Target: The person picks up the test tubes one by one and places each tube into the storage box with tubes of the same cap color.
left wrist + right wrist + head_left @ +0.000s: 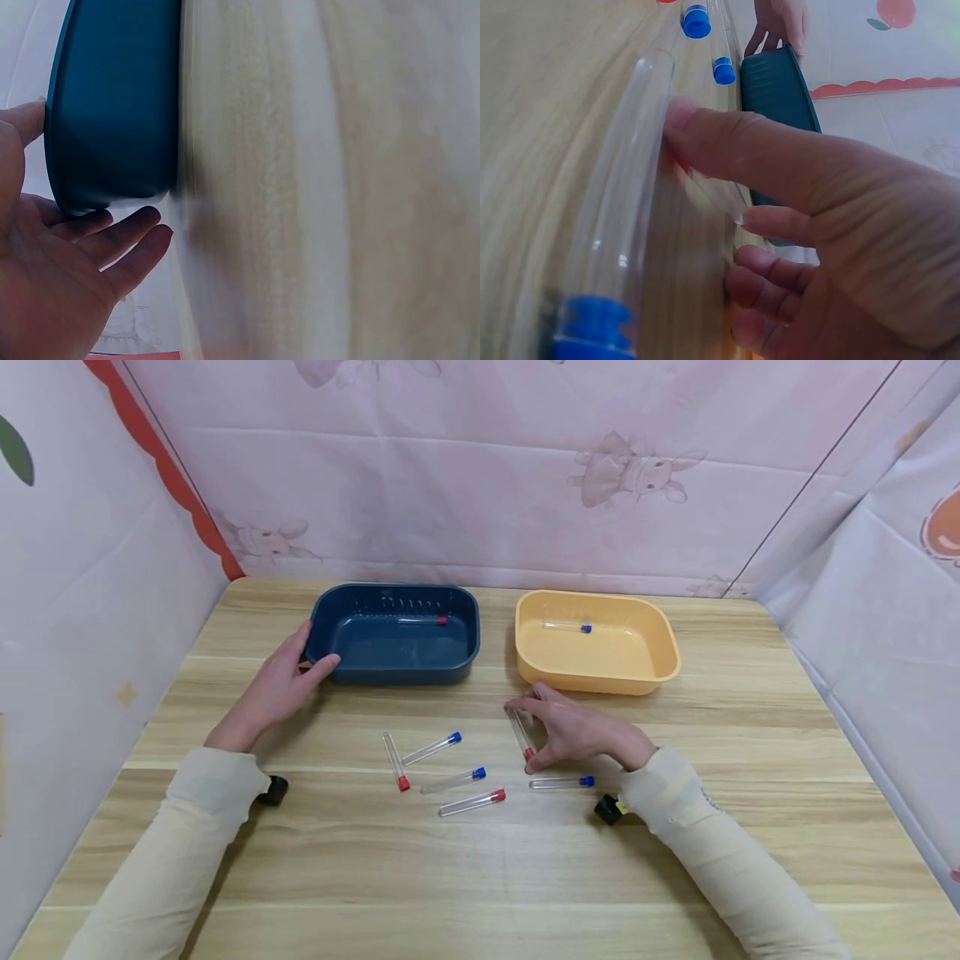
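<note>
My right hand [573,727] pinches a red-capped test tube [519,731] lengthwise, thumb at the red cap and forefinger at the rounded end, low over the wood. Just below it lies a blue-capped test tube [561,782], large in the right wrist view. My left hand [277,689] rests against the left corner of a dark blue basin [397,677], its fingers spread loosely along the outer wall and its thumb [28,120] at the rim. Between the hands lie two more red-capped tubes [472,803] and two blue-capped tubes [432,748].
A yellow basin [600,681] stands at the back right with one blue-capped tube [567,627] inside. The dark blue basin holds a red-capped tube [423,621]. Printed cloth [480,510] hangs behind the wooden table [450,885] and along both sides.
</note>
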`<state>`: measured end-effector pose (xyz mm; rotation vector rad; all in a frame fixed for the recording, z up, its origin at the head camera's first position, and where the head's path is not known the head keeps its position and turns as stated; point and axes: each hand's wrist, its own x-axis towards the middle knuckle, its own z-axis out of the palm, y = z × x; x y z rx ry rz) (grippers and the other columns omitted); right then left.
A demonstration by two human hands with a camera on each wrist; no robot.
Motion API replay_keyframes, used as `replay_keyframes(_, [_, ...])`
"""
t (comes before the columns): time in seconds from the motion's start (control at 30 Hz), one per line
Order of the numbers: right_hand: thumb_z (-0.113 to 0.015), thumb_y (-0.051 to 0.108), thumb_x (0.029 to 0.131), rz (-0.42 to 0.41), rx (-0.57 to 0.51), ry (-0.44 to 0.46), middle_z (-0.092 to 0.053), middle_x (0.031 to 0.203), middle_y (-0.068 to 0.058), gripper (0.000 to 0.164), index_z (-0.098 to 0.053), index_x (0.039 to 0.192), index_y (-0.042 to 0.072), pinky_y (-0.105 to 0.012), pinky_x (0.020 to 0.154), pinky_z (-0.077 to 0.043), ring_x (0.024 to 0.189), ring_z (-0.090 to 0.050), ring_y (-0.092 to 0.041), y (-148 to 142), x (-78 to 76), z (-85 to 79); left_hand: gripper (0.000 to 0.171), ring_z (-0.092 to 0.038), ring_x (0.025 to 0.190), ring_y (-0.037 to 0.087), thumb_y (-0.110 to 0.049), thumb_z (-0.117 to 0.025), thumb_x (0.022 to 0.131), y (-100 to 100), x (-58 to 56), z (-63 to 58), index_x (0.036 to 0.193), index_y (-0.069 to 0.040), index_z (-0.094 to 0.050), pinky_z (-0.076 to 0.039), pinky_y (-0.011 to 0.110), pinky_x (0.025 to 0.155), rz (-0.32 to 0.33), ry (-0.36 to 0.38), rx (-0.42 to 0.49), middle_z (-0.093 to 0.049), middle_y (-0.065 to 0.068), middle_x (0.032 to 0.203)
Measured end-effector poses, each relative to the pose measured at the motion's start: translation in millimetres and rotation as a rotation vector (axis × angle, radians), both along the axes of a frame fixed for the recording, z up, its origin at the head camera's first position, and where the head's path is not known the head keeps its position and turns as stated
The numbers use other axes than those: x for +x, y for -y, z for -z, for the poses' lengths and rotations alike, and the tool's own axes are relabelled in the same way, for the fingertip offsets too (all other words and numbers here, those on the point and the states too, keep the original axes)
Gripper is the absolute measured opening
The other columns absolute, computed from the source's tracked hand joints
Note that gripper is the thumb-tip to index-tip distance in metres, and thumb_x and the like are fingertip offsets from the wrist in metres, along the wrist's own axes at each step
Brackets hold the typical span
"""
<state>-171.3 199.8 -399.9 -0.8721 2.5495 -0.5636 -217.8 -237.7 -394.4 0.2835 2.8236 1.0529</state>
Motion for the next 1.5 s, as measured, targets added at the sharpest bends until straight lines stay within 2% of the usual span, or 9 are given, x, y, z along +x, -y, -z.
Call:
replay_keyframes(0.4, [-0.092, 0.041, 0.078, 0.061, -0.012, 0.011, -0.046, 0.126, -0.006, 0.087, -0.052, 0.147, 0.008, -0.038, 0.098, -0.047, 0.110, -0.048, -0.022, -1.3, 3.7, 0.3, 0.091, -0.028, 0.147, 0.050, -0.053, -0.050, 0.106, -0.4, -0.3, -2.2, 0.166, -0.009, 0.003, -0.028, 0.066, 0.116, 0.006, 0.003, -0.009, -0.013, 0.028, 0.168])
replay_keyframes(0.77, [-0.091, 0.050, 0.076, 0.061, -0.065, 0.008, -0.048, 0.124, -0.005, 0.090, -0.052, 0.145, 0.009, -0.038, 0.097, -0.048, 0.109, -0.049, -0.022, -2.5, 7.0, 0.5, 0.092, -0.029, 0.146, 0.051, -0.053, -0.052, 0.106, -0.3, -1.3, -3.0, 0.166, -0.008, 0.001, -0.030, 0.067, 0.115, 0.017, -0.001, -0.006, -0.013, 0.028, 0.168])
replay_keyframes(1.03, [-0.091, 0.044, 0.078, 0.047, -0.097, 0.012, -0.048, 0.127, -0.007, 0.091, -0.049, 0.149, 0.006, -0.042, 0.102, -0.049, 0.112, -0.051, -0.023, 3.2, 10.5, -8.0, 0.092, -0.026, 0.149, 0.048, -0.050, -0.055, 0.105, 0.4, -2.6, -2.9, 0.166, -0.009, 0.000, -0.031, 0.065, 0.115, 0.027, -0.014, -0.004, -0.013, 0.026, 0.169])
replay_keyframes(1.23, [-0.091, 0.041, 0.079, -0.007, -0.156, -0.029, -0.051, 0.125, -0.009, 0.089, -0.049, 0.147, 0.001, -0.038, 0.093, -0.052, 0.110, -0.054, -0.024, 11.9, 10.9, -18.9, 0.091, -0.026, 0.149, 0.047, -0.048, -0.056, 0.105, 1.3, -2.1, -3.7, 0.166, -0.007, -0.002, -0.032, 0.065, 0.115, 0.023, -0.018, 0.002, -0.013, 0.026, 0.169])
replay_keyframes(1.5, [-0.090, 0.039, 0.080, -0.053, -0.228, -0.074, -0.053, 0.133, -0.014, 0.088, -0.048, 0.146, -0.002, -0.035, 0.085, -0.053, 0.110, -0.055, -0.027, 24.5, 5.5, -35.3, 0.092, -0.029, 0.147, 0.048, -0.049, -0.056, 0.105, 2.7, -2.9, -3.6, 0.167, -0.011, -0.001, -0.034, 0.065, 0.113, 0.018, -0.006, 0.009, -0.013, 0.025, 0.169])
